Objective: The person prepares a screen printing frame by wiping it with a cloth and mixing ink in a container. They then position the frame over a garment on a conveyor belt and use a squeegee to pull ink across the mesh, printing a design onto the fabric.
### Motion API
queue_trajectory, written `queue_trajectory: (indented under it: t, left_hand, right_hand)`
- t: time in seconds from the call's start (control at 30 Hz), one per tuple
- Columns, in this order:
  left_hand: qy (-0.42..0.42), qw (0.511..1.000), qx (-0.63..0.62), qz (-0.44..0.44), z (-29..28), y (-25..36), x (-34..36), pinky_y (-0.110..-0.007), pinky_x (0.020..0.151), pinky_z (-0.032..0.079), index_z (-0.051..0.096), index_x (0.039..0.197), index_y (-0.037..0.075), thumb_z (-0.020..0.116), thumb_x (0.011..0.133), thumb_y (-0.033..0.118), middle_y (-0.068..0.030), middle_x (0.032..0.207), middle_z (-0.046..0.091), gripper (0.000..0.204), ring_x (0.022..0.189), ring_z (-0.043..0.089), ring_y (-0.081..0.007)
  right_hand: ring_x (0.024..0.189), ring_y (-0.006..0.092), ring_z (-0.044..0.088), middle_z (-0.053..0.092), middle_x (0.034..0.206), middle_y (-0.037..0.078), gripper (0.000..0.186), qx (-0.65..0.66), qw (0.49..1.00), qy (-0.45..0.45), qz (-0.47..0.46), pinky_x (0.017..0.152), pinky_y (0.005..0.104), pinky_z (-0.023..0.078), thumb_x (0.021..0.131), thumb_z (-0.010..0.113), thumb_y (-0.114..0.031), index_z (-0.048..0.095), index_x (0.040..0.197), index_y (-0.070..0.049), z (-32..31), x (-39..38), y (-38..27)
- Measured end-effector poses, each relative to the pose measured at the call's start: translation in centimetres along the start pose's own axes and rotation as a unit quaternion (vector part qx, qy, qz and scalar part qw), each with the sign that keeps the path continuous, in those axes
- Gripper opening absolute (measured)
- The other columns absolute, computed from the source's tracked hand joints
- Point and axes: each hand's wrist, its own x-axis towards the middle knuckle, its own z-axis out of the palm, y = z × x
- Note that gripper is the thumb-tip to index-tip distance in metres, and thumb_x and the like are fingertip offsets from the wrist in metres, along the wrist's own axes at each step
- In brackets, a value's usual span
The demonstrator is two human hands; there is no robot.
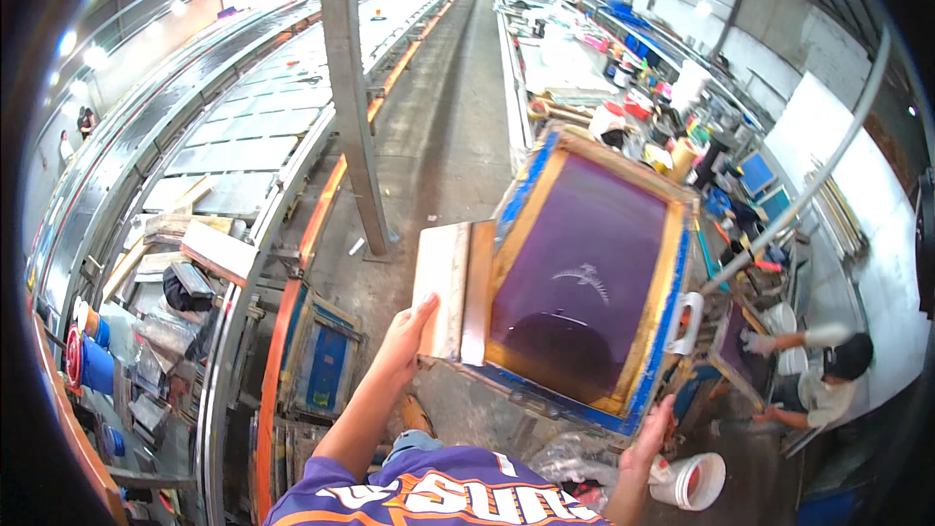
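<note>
A screen printing frame [654, 331] with dark purple mesh and blue-taped edges is held up tilted before me. A small pale curved design shows on its mesh. My left hand [401, 339] grips a flat, light wooden board with a metal-looking strip [443, 282], which lies against the frame's left side. Whether those fingers also touch the frame is hidden. At the frame's lower right corner, my right hand [648, 436] holds its edge, with some of the fingers out of sight behind it.
Long printing tables [234, 136] run away on the left, with a steel post [351, 88] beside them. A crowded bench [623, 107] lines the right. Nearby, a co-worker [842, 380] handles another frame. A white bucket [693, 482] stands by my right hand; more frames [326, 360] lean at left.
</note>
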Motion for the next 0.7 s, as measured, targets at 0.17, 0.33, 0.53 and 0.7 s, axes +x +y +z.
queue_trajectory:
  t: [0.17, 0.33, 0.53, 0.7]
  left_hand:
    - [0.108, 0.994, 0.007, 0.030, -10.3, 6.0, 3.7, -0.029, 0.078, 0.053, 0.067, 0.114, -0.004, 0.061, 0.098, 0.043, -0.0082, 0.104, 0.072, 0.050, 0.088, 0.069, -0.0145]
    - [0.191, 0.980, 0.000, 0.059, -16.5, 10.0, 7.7, -0.032, 0.082, 0.053, 0.065, 0.118, -0.006, 0.062, 0.096, 0.049, -0.0118, 0.109, 0.071, 0.059, 0.094, 0.069, -0.0182]
    - [0.184, 0.980, -0.042, 0.058, -18.1, 11.8, 16.5, -0.033, 0.085, 0.053, 0.060, 0.124, -0.007, 0.062, 0.097, 0.046, -0.0132, 0.113, 0.069, 0.060, 0.097, 0.069, -0.0206]
    - [0.181, 0.981, -0.039, 0.051, -18.2, 14.3, 27.8, -0.034, 0.086, 0.054, 0.059, 0.125, -0.007, 0.061, 0.098, 0.045, -0.0139, 0.115, 0.069, 0.059, 0.099, 0.068, -0.0217]
  right_hand:
    - [0.110, 0.0194, 0.062, 0.065, 0.122, 0.009, 0.071, -0.012, 0.986, -0.143, 0.090, 0.099, 0.0345, 0.045, 0.099, 0.045, -0.064, 0.059, 0.127, 0.000, 13.4, 4.5, 5.6]
    - [0.105, 0.0170, 0.063, 0.066, 0.117, 0.007, 0.067, -0.026, 0.985, -0.139, 0.099, 0.095, 0.0323, 0.048, 0.098, 0.050, -0.061, 0.062, 0.122, 0.000, 23.9, 8.7, 10.2]
    - [0.110, 0.0169, 0.061, 0.065, 0.122, 0.009, 0.066, -0.065, 0.983, -0.151, 0.081, 0.099, 0.0318, 0.045, 0.101, 0.047, -0.057, 0.058, 0.128, 0.003, 31.4, 15.6, 11.5]
    - [0.108, 0.0159, 0.061, 0.065, 0.120, 0.008, 0.069, -0.055, 0.990, -0.119, 0.060, 0.099, 0.0327, 0.046, 0.099, 0.049, -0.060, 0.059, 0.126, 0.003, 39.0, 22.2, 12.3]
